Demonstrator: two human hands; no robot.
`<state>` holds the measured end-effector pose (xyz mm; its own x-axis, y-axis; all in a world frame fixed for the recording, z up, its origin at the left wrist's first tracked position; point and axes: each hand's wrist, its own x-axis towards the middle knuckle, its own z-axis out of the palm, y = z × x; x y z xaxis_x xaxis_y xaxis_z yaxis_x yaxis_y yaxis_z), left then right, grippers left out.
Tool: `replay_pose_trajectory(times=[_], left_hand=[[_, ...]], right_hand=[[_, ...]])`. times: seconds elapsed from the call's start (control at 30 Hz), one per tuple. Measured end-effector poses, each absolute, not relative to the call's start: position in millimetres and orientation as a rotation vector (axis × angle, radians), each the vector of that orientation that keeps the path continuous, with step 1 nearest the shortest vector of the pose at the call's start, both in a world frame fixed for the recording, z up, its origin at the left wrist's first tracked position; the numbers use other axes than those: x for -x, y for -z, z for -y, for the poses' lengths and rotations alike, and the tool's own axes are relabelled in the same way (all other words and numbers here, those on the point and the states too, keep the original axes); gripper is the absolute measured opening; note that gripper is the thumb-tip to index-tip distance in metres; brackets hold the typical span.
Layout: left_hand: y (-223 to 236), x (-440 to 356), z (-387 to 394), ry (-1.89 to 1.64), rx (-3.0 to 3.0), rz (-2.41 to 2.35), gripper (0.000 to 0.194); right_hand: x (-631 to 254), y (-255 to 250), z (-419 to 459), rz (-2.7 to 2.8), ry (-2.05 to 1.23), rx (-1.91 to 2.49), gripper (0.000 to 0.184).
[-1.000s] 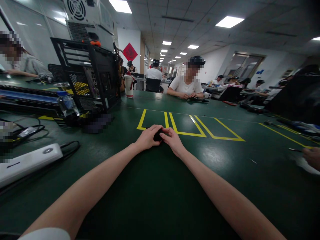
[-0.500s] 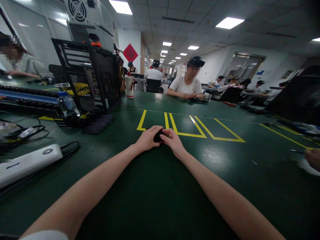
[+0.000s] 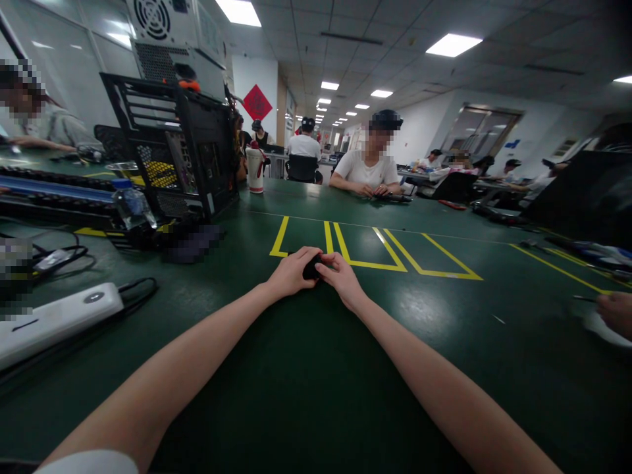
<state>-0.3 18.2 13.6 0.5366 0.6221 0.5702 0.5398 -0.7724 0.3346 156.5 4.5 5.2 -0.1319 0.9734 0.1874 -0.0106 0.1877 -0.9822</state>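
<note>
A small black object [image 3: 311,268] sits between my two hands, near the yellow tape marks on the green table [image 3: 296,368]. Its kind is not clear, as fingers cover much of it. My left hand [image 3: 295,271] is wrapped round its left side and top. On the other side, my right hand [image 3: 340,276] presses its thumb and fingertips against the object's right edge. Both hands are low, close to the tabletop.
Yellow tape outlines [image 3: 378,268] lie just beyond my hands. To the left stand a black computer case [image 3: 197,151], a plastic bottle [image 3: 132,205] and a white power strip [image 3: 59,322]. A paper cup [image 3: 255,171] stands further back. Another person's hand [image 3: 617,313] is at the right edge.
My hands and the black object stay nearly the same. The other person's hand at the right edge has come slightly further into view.
</note>
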Motion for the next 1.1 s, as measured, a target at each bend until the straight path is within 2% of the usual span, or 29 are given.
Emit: replay_pose_trajectory(times=[0.27, 0.43, 0.73, 0.93, 1.1], left_hand=[[-13.3, 0.8, -18.9, -1.048, -2.664, -1.01, 0.061], [-12.5, 0.1, -19.4, -1.071, -2.669, -0.998, 0.06], [-15.0, 1.2, -17.6, -1.045, -2.645, -1.005, 0.06], [-14.6, 0.6, -17.7, -1.053, -2.654, -1.013, 0.059], [-14.5, 0.9, -17.9, -1.037, -2.659, -1.018, 0.06]], right_hand=[[-159.2, -5.8, -3.3, 1.452, -1.214, 0.931, 0.035], [-157.4, -6.0, -2.1, 1.441, -1.139, 0.94, 0.026], [-162.2, -1.7, -6.3, 1.484, -1.194, 0.942, 0.034], [-161.7, -2.6, -3.5, 1.473, -1.145, 0.959, 0.029], [-163.3, -0.6, -8.6, 1.42, -1.242, 1.01, 0.038]])
